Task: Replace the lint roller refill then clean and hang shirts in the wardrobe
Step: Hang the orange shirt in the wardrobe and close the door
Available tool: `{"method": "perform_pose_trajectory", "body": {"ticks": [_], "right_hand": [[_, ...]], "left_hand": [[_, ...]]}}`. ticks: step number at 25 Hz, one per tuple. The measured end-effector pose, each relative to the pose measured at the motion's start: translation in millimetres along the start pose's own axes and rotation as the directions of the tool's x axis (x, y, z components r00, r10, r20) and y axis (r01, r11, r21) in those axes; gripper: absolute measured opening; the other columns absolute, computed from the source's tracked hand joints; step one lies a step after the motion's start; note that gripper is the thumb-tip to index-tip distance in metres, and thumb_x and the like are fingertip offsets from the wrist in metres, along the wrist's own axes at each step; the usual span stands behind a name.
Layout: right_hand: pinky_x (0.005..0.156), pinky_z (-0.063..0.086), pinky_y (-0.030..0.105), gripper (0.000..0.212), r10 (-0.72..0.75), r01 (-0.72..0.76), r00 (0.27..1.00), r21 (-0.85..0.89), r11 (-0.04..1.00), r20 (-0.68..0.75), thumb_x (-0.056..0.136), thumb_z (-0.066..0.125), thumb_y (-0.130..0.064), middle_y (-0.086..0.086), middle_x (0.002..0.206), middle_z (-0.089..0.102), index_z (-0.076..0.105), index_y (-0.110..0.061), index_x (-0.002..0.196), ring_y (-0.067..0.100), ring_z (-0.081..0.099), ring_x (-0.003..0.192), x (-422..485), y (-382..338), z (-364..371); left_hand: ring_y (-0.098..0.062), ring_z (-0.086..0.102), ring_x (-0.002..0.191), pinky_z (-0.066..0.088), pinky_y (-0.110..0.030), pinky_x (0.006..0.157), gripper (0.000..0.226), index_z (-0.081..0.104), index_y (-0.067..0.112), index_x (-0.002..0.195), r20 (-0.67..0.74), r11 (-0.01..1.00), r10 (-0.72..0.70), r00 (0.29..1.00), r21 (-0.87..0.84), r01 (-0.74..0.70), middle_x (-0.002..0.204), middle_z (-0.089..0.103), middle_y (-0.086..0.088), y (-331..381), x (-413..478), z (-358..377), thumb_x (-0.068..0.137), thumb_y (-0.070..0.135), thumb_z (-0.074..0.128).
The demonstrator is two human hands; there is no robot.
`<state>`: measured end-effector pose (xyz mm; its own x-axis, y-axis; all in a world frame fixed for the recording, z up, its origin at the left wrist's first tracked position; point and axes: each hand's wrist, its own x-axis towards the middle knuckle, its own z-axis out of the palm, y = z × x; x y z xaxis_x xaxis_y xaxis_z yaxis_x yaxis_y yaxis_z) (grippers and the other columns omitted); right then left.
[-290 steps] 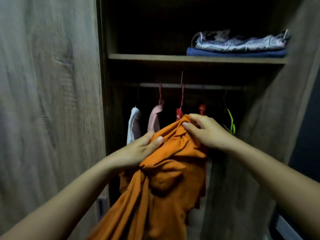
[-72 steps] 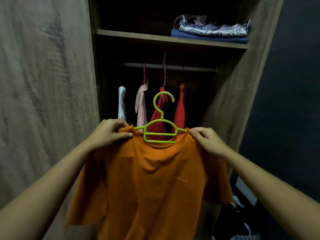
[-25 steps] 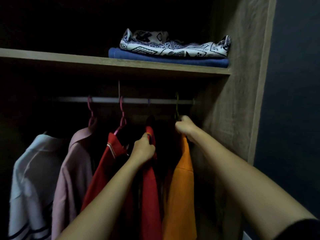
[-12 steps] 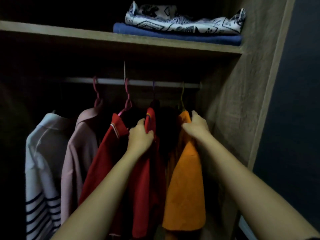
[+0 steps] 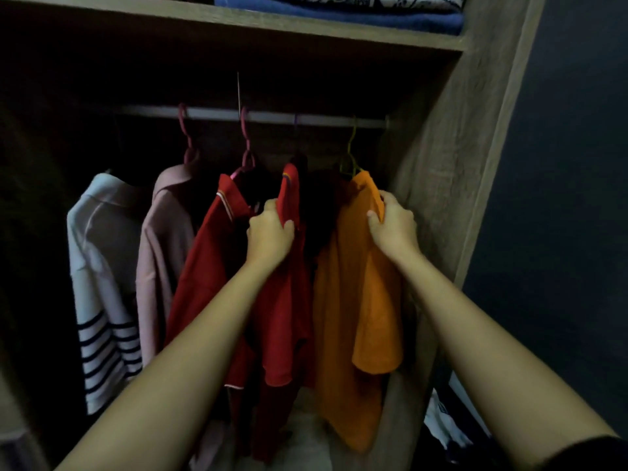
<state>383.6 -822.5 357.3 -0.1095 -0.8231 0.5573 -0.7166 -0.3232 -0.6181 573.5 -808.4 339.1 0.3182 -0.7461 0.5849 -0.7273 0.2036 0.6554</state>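
Note:
The orange shirt (image 5: 360,300) hangs on a green hanger (image 5: 350,158) at the right end of the wardrobe rail (image 5: 217,113). My right hand (image 5: 394,226) pinches the shirt's shoulder just below the hanger. My left hand (image 5: 270,232) grips the shoulder of a red shirt (image 5: 289,311) hanging directly left of the orange one. No lint roller is in view.
Further left on the rail hang another red shirt (image 5: 204,266), a pink shirt (image 5: 163,239) and a white striped shirt (image 5: 98,283). A shelf (image 5: 204,18) above carries folded fabrics (image 5: 339,11). The wardrobe's right wall (image 5: 452,164) stands close beside the orange shirt.
The orange shirt went from my hands onto the rail. Since half a second ago both hands slid slightly down the shirts' shoulders, and the view tilted lower.

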Motion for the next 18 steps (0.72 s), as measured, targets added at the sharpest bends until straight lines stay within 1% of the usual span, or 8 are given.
{"method": "perform_pose_trajectory", "body": {"ticks": [3,6,8,11,14,16,17,18], "right_hand": [[0.1,0.044,0.043,0.05,0.006,-0.007,1.0,0.037,0.999,0.022,0.089,0.057,-0.022,0.012,0.121,0.062,0.039,-0.017,0.136,0.031,0.059,0.11,-40.7,23.8,8.3],[0.094,0.049,0.037,0.036,0.042,-0.046,0.996,0.045,0.998,0.08,0.089,0.057,-0.018,0.01,0.113,0.066,0.05,-0.012,0.124,0.026,0.065,0.1,-106.5,65.7,46.3],[0.09,0.052,0.043,0.025,0.109,-0.113,0.985,0.022,0.993,0.133,0.09,0.055,-0.018,0.013,0.104,0.069,0.057,-0.008,0.113,0.026,0.067,0.09,-139.5,88.9,70.1],[0.08,0.053,0.037,0.021,0.172,-0.176,0.979,0.029,0.984,0.112,0.092,0.053,-0.021,0.015,0.092,0.07,0.063,-0.004,0.101,0.028,0.067,0.08,-167.1,109.7,87.2],[0.073,0.055,0.042,0.02,0.18,-0.187,0.977,0.052,0.981,0.11,0.092,0.052,-0.022,0.013,0.084,0.069,0.063,-0.006,0.093,0.025,0.066,0.072,-175.3,121.3,90.6],[0.076,0.055,0.045,0.019,0.19,-0.193,0.968,0.005,0.981,0.163,0.091,0.053,-0.022,0.015,0.09,0.069,0.061,-0.006,0.098,0.028,0.067,0.079,-176.4,126.2,90.2],[0.084,0.053,0.046,0.023,0.187,-0.189,0.97,0.001,0.982,0.158,0.09,0.056,-0.022,0.016,0.1,0.067,0.058,-0.006,0.107,0.029,0.065,0.089,-177.3,126.8,89.5],[0.096,0.047,0.047,0.037,0.176,-0.178,0.976,0.001,0.984,0.128,0.088,0.059,-0.022,0.017,0.118,0.061,0.051,-0.006,0.12,0.029,0.06,0.106,-179.7,124.4,88.5]], "left_hand": [[-0.04,0.061,0.099,0.047,-0.04,0.085,0.035,0.054,0.005,0.115,0.018,0.998,-0.064,0.998,0.009,0.063,0.104,0.066,-0.024,-25.7,-34.4,11.3,0.085,0.021,0.06],[-0.038,0.064,0.092,0.049,-0.038,0.079,0.032,0.059,0.002,0.111,0.105,0.992,-0.126,0.987,0.045,0.121,0.098,0.068,-0.024,-72.8,-100.7,38.4,0.085,0.02,0.063],[-0.037,0.066,0.089,0.05,-0.036,0.076,0.028,0.062,0.001,0.109,0.167,0.988,-0.155,0.974,0.054,0.148,0.096,0.069,-0.024,-99.7,-136.3,51.2,0.086,0.017,0.062],[-0.036,0.067,0.069,0.047,-0.034,0.061,0.02,0.066,-0.001,0.096,0.118,0.994,-0.11,0.987,0.007,0.11,0.077,0.069,-0.025,-117.0,-161.2,58.9,0.085,0.016,0.064],[-0.036,0.065,0.059,0.049,-0.037,0.055,0.018,0.066,-0.002,0.088,0.104,0.999,-0.036,0.994,0.012,0.035,0.067,0.067,-0.024,-125.4,-167.2,64.5,0.084,0.016,0.065],[-0.039,0.066,0.067,0.05,-0.041,0.061,0.023,0.065,-0.002,0.092,0.16,0.998,-0.05,0.986,0.056,0.042,0.074,0.068,-0.026,-129.8,-173.2,65.6,0.086,0.02,0.063],[-0.038,0.067,0.074,0.05,-0.04,0.066,0.027,0.063,-0.001,0.097,0.151,0.997,-0.056,0.987,0.056,0.048,0.081,0.069,-0.025,-129.7,-177.0,63.4,0.086,0.024,0.063],[-0.034,0.067,0.084,0.049,-0.038,0.074,0.033,0.061,0.0,0.104,0.108,0.999,-0.036,0.993,0.026,0.033,0.091,0.07,-0.022,-127.0,-180.8,58.8,0.087,0.028,0.061]]}}
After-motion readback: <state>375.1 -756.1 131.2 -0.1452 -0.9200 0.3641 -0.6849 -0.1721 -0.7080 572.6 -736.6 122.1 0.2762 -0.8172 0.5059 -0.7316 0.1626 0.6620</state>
